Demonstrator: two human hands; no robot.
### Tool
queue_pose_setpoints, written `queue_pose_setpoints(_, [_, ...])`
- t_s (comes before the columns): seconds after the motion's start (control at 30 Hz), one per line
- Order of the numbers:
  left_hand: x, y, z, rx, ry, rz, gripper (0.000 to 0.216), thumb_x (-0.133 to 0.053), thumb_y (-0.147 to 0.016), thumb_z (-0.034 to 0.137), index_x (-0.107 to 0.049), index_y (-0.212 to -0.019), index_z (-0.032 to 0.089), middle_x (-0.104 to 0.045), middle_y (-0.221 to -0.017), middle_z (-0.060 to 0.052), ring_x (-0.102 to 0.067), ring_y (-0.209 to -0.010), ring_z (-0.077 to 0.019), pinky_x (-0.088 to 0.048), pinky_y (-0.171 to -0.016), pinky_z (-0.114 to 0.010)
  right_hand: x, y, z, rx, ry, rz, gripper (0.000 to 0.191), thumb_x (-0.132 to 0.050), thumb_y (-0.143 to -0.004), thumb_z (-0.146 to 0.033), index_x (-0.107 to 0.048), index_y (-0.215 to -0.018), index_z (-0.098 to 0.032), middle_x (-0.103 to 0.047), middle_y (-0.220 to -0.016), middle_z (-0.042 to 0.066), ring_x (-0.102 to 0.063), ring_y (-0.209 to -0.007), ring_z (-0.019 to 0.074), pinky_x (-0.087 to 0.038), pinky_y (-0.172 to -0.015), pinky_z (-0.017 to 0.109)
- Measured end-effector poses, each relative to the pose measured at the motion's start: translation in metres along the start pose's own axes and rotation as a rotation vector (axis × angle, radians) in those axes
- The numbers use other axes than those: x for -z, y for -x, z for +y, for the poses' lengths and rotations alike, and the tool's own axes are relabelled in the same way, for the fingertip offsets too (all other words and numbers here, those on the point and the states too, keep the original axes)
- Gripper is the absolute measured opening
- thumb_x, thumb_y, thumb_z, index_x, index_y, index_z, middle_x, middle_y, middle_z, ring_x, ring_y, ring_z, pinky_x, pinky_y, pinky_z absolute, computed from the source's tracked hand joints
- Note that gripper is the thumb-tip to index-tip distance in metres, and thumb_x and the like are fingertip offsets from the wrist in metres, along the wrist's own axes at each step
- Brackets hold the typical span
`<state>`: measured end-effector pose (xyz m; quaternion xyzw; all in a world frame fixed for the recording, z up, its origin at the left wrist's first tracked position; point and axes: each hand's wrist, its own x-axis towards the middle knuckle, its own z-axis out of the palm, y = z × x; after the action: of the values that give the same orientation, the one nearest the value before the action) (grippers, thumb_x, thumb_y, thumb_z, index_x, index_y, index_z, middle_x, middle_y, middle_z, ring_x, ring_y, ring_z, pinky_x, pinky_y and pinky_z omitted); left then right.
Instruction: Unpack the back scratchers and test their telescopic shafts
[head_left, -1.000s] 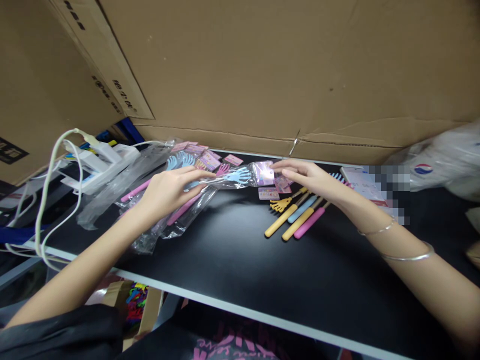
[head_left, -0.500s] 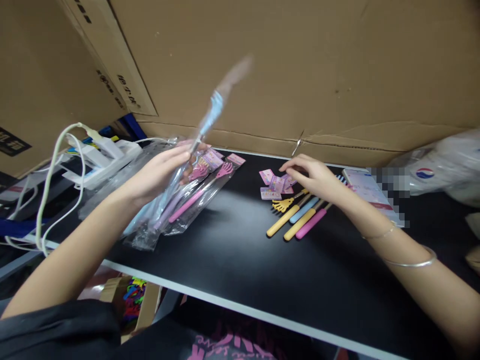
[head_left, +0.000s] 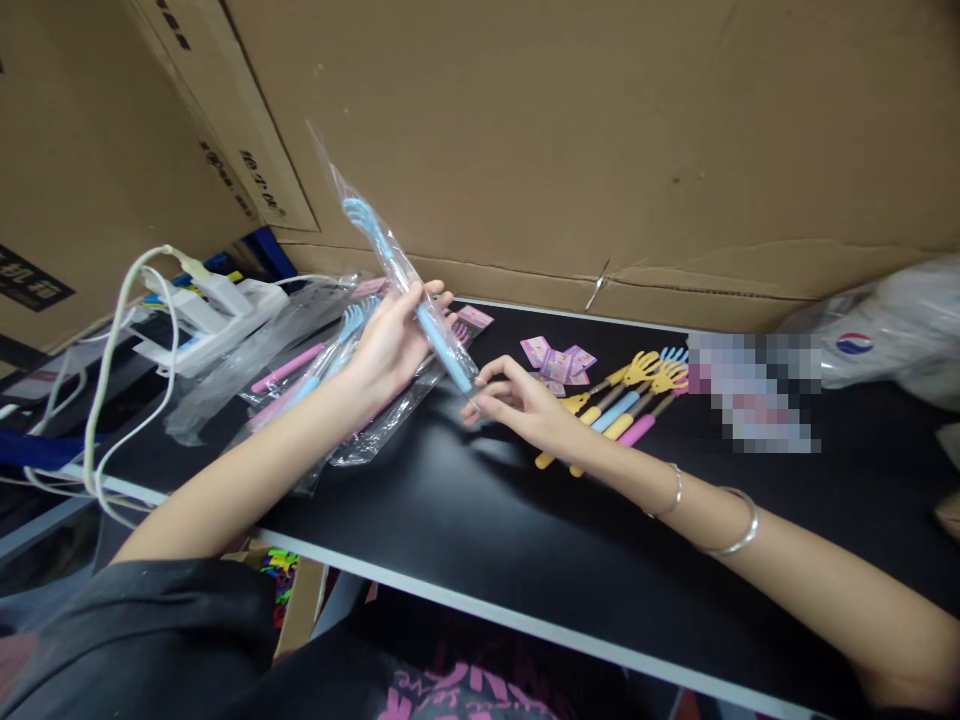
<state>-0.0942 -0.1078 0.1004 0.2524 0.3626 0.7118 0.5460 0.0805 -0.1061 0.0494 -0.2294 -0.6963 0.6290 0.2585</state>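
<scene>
A blue back scratcher [head_left: 444,347] in a clear plastic sleeve [head_left: 334,175] is held up slantwise over the table, its claw end to the upper left. My left hand [head_left: 397,335] grips it around the middle, thumb across the shaft. At the lower end of the handle, my right hand [head_left: 517,400] pinches the sleeve between thumb and fingers. Beneath my left hand lie bagged back scratchers [head_left: 300,385] in pink, blue and purple. Unwrapped yellow, blue and pink back scratchers [head_left: 619,405] rest beyond my right wrist, partly hidden by it. Small pink-purple cards [head_left: 559,362] lie behind my right hand.
A white power strip [head_left: 232,320] with looped cables stands at the left. Tall cardboard [head_left: 562,150] walls the back. Plastic-wrapped white items [head_left: 885,330] sit at the right. Below the table edge [head_left: 450,605], an open box [head_left: 304,600] holds colourful pieces.
The blue back scratcher has swung from leaning right to leaning left in my left hand. My right hand has moved left from beside the cards and taken hold of the sleeve's lower end.
</scene>
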Motion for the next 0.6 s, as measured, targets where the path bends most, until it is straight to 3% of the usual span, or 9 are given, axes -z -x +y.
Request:
queue_pose_setpoints(0.17, [-0.011, 0.014, -0.014, 0.021, 0.007, -0.026, 0.013, -0.046, -0.093, 0.015, -0.054, -0.082, 0.017, -0.065, -0.081, 0.001, -0.064, -0.079, -0.0098, -0.048, -0.094, -0.032, -0.007, -0.006, 0.0, -0.159, -0.102, 0.052, 0.041, -0.067, -0.077, -0.046, -0.036, -0.089, -0.023, -0.064, -0.07, -0.004, -0.067, -0.061, 0.0141, -0.053, -0.054, 0.025])
queue_pose_setpoints(0.3, [-0.007, 0.014, -0.011, -0.039, -0.046, -0.036, 0.009, -0.048, -0.093, 0.018, -0.056, -0.09, 0.019, -0.066, -0.087, 0.0, -0.065, -0.08, -0.0113, -0.051, -0.087, -0.031, -0.004, -0.003, -0.004, -0.119, 0.021, 0.058, 0.028, -0.058, -0.084, -0.043, -0.04, -0.093, -0.022, -0.066, -0.077, -0.001, -0.067, -0.058, 0.013, -0.052, -0.053, 0.022])
queue_pose_setpoints(0.47, [0.007, -0.003, 0.026, -0.305, -0.216, 0.068, 0.023, -0.043, -0.097, 0.035, -0.053, -0.112, 0.021, -0.064, -0.093, 0.0, -0.06, -0.065, -0.0088, -0.05, -0.067, -0.023, 0.003, 0.017, -0.021, -0.065, 0.308, 0.018, 0.021, -0.045, -0.092, -0.036, -0.048, -0.105, -0.019, -0.065, -0.079, 0.0, -0.066, -0.053, 0.0114, -0.051, -0.053, 0.022])
queue_pose_setpoints(0.6, [0.027, -0.019, 0.076, -0.517, -0.369, 0.271, 0.032, -0.03, -0.101, 0.039, -0.045, -0.121, 0.018, -0.06, -0.094, 0.003, -0.048, -0.06, -0.0044, -0.043, -0.063, -0.018, 0.004, 0.039, -0.031, -0.139, 0.21, -0.062, 0.023, -0.042, -0.094, -0.039, -0.046, -0.104, -0.019, -0.063, -0.081, 0.0, -0.067, -0.057, 0.0113, -0.049, -0.053, 0.02])
